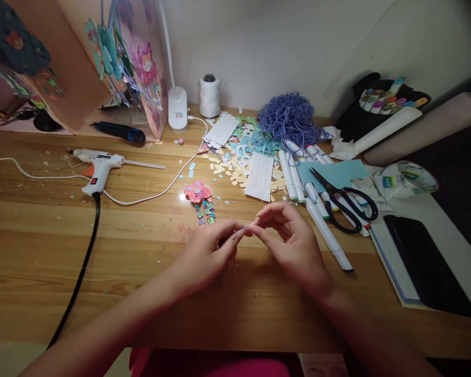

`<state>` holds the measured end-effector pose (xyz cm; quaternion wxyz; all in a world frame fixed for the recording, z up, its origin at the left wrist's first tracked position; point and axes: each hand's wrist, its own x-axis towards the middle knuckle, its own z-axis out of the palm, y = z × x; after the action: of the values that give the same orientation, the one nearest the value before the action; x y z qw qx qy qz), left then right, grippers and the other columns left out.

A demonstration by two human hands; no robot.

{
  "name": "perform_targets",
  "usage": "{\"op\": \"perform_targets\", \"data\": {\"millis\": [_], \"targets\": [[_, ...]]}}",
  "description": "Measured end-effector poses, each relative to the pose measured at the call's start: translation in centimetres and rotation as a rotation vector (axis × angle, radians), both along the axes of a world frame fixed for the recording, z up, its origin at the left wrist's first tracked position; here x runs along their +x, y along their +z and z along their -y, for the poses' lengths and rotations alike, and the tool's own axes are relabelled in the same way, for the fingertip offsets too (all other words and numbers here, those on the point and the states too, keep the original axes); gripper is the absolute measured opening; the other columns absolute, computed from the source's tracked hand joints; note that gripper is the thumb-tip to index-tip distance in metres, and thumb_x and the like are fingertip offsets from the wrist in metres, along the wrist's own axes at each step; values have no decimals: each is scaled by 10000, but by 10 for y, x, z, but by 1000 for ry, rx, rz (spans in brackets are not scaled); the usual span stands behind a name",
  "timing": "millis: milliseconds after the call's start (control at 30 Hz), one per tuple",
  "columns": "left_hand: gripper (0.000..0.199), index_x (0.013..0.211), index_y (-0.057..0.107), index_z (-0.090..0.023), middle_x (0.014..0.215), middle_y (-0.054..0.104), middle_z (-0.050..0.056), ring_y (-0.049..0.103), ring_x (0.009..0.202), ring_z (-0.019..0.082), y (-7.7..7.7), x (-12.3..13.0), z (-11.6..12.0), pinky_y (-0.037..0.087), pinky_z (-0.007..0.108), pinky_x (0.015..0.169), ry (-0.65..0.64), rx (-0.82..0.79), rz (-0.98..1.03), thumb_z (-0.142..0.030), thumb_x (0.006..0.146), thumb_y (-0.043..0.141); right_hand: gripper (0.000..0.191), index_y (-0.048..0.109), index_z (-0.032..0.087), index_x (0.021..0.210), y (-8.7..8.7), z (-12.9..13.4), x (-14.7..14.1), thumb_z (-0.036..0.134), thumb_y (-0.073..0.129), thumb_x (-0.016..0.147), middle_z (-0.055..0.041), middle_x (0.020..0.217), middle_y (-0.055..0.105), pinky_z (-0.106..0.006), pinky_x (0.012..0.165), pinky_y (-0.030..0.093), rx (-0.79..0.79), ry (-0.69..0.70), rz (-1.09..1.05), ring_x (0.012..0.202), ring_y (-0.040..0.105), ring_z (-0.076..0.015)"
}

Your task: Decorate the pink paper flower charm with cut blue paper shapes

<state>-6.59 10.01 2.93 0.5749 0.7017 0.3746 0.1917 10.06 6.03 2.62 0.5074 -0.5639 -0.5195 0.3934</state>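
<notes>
Over the front middle of the wooden desk, my left hand (210, 251) and my right hand (288, 243) meet at the fingertips. Both are pinched, thumb against fingers, around something tiny that I cannot make out. Just beyond my left hand lies a pink flower-shaped paper ornament (198, 192) with short strands of small coloured pieces hanging from it. Past my right hand is a white card (259, 177) with faint marks. Around the card are scattered cream paper scraps (227, 172) and blue paper scraps (265, 141).
A white glue gun (100, 170) with a black cable lies left, near a blue utility knife (120, 132). A heap of purple cord (288, 119) sits at the back. To the right are white markers (329, 235), black scissors (343, 201), clear tape (406, 179) and a black phone-like slab (426, 264).
</notes>
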Motion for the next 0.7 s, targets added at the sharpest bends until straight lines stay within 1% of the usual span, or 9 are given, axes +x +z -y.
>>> {"op": "perform_targets", "data": {"millis": [133,267,367,433,533,600,700], "targets": [[239,1014,637,-200,575,525,-39,492,554,114,-1,-1,0,356,223,570,-13,94,-34,-272,936,423,157,548,227,863,-3,1,1,238,691,800,6,808,599,-282,708,531,17,-2,61,754,619,-148],[207,990,613,-176,610,545,-30,502,574,111,-1,-1,-1,364,223,600,-48,197,-63,-212,931,418,129,560,226,844,-4,3,2,227,684,809,10,797,599,-272,700,510,26,-10,137,751,602,-142],[219,997,610,-163,637,563,-17,508,589,113,-2,-2,-1,364,227,615,-65,276,-91,-248,943,416,111,567,224,838,-5,5,2,210,675,814,9,790,605,-275,689,503,49,-3,194,738,602,-143],[233,963,613,-158,684,594,2,521,613,116,-2,-3,-1,362,227,617,-66,315,-105,-272,947,410,100,573,223,839,-5,6,1,197,667,818,6,783,610,-282,679,502,82,-4,252,725,605,-147],[228,928,611,-156,747,622,22,530,644,118,-4,-4,0,359,224,613,-62,351,-118,-245,942,402,101,583,233,854,-4,7,0,195,670,819,3,784,634,-303,682,505,176,-35,375,717,616,-157],[225,935,612,-160,737,615,15,516,625,111,-5,-4,1,358,220,604,-49,371,-103,-231,937,397,104,596,245,880,-3,8,-1,203,672,823,1,808,663,-321,705,509,237,-47,435,722,627,-162],[217,954,616,-169,720,609,4,508,599,100,-6,-4,4,364,206,589,2,421,-62,-226,928,408,151,618,265,961,0,10,-1,226,676,828,-3,875,695,-336,723,511,253,-67,451,729,629,-164]]}}
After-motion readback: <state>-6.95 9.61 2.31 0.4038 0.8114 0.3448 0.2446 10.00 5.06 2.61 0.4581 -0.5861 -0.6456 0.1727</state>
